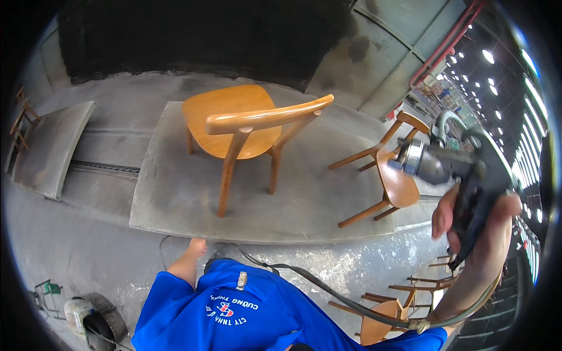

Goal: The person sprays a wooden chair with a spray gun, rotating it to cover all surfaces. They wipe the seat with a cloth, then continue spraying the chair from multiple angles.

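My right hand [446,216] is raised at the right, its fingers wrapped round the dark handle of a spray gun [436,164]. The gun's silver nozzle points left, across the scene. My left hand [199,246] is low beside the near edge of a grey platform [158,199]; it looks foreshortened, and its fingers are not clearly visible. A glossy light-brown wooden chair [234,114] stands upright on the platform, its curved backrest turned toward me. The hand and the chair are apart. Behind the gun, a second wooden chair [398,181] stands at the platform's right side, partly covered.
A hose [328,284] runs across my front to the right forearm. Several more chairs [383,316] stand at the lower right. Another slab [55,146] with a chair [22,123] lies at the left, beyond a floor track [105,168]. A round container [88,316] sits at the lower left.
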Motion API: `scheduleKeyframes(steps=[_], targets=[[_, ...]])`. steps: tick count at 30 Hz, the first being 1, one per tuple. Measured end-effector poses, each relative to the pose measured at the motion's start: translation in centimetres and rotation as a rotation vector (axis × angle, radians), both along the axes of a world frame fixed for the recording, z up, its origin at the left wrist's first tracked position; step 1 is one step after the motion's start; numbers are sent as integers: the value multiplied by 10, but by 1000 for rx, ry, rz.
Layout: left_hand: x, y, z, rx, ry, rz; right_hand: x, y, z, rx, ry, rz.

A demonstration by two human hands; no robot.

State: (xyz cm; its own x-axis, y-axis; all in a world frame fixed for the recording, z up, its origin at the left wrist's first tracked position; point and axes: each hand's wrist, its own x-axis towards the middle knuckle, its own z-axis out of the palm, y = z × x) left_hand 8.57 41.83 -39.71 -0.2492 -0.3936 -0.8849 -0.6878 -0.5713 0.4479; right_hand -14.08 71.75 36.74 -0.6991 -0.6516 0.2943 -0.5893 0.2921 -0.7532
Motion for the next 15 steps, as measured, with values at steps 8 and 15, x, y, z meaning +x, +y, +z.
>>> scheduleKeyframes(steps=[8,15], targets=[[21,-81,-42,239,140,404,-70,-23,24,95,5,-437],[-88,-237,78,288,726,705,-110,-16,29,-28,-16,-579]])
